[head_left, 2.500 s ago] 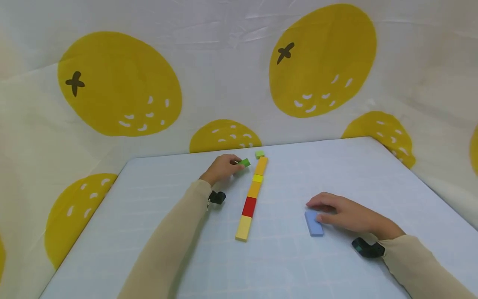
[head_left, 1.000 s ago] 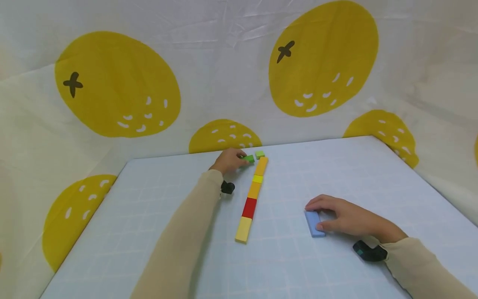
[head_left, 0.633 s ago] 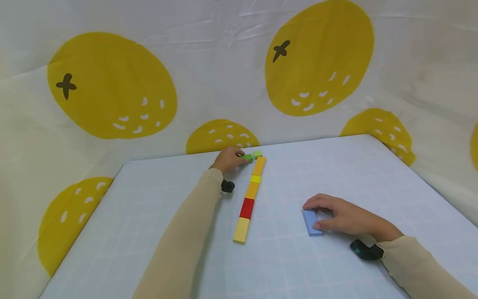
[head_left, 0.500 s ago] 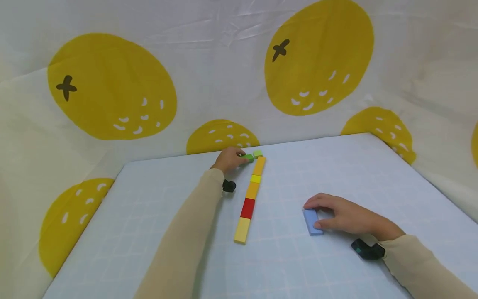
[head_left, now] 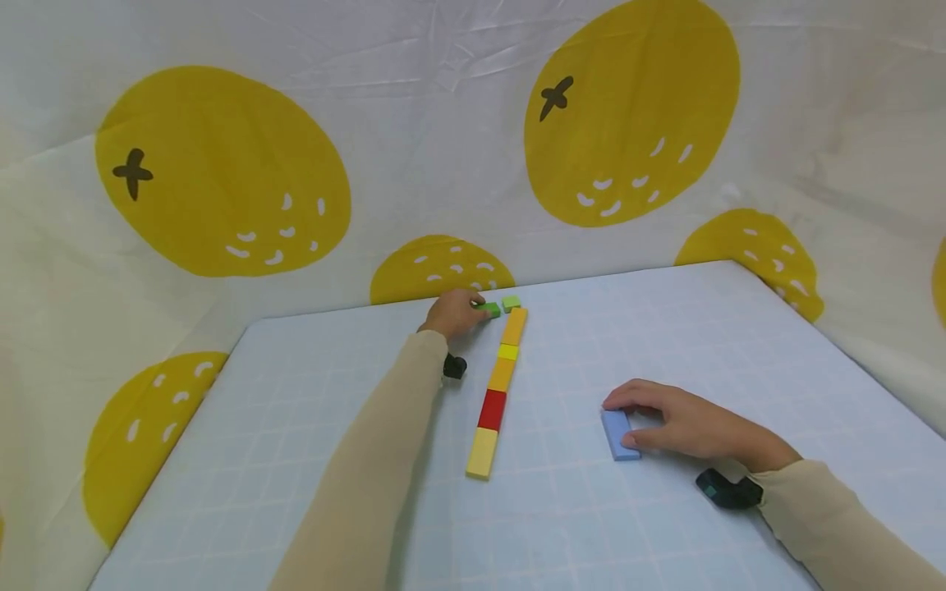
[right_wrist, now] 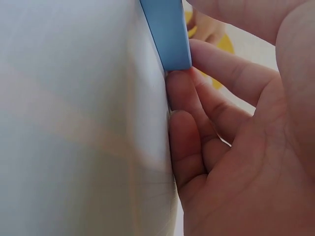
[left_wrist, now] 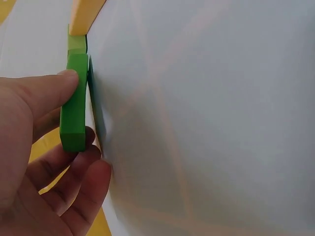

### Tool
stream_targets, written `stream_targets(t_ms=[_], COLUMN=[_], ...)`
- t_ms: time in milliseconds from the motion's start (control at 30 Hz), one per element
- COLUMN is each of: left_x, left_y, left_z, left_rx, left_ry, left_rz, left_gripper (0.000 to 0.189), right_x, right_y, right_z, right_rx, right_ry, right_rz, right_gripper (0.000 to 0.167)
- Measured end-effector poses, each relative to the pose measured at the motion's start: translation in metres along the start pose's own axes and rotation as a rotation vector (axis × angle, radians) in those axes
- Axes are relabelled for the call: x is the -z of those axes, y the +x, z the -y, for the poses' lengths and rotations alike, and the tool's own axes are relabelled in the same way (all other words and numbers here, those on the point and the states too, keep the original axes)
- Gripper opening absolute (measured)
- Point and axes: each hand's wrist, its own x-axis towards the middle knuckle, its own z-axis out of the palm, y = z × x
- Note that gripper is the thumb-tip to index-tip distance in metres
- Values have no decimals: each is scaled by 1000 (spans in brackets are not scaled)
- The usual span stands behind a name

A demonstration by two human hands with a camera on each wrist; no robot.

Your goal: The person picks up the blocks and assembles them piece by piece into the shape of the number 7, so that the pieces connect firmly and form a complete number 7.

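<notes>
At the far side of the table, my left hand [head_left: 454, 313] pinches a dark green block [left_wrist: 74, 103] between thumb and fingers. Its far end is close to a light green block [head_left: 511, 304]; whether they touch I cannot tell. The light green block stands at the far end of a row: a long orange block [head_left: 514, 327], a small yellow block [head_left: 507, 351], another orange block [head_left: 501, 375], a red block [head_left: 492, 410] and a pale yellow block [head_left: 482, 453]. On the right, my right hand [head_left: 687, 423] grips a light blue block [head_left: 617, 435] by its ends, flat on the table.
A pale checked cloth covers the table [head_left: 562, 525]. Behind it hangs a white curtain [head_left: 443, 148] printed with large yellow fruit. A dark wrist camera [head_left: 727, 490] sits on the right wrist, and another camera [head_left: 454, 367] on the left.
My left hand has carried the dark green block away from me and rightward to beside the light green block, then barely moved. My right fingers have settled around the blue block, which stays in place.
</notes>
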Motion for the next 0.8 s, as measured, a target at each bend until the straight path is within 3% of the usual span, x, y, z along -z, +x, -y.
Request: stream_targets(t_ms=[567,800], left_x=[-6,-6], left_y=[10,10], left_z=[-11,-6], left_rx=[-77,-64], left_ry=[70,74], left_rz=[-19,-8], left_gripper=[35,36], right_x=[4,1], right_y=[-2,2], right_z=[-1,-4], right_rx=[-16,-8], right_ry=[-34,-23], right_rz=[-19,-6], right_gripper=[42,42])
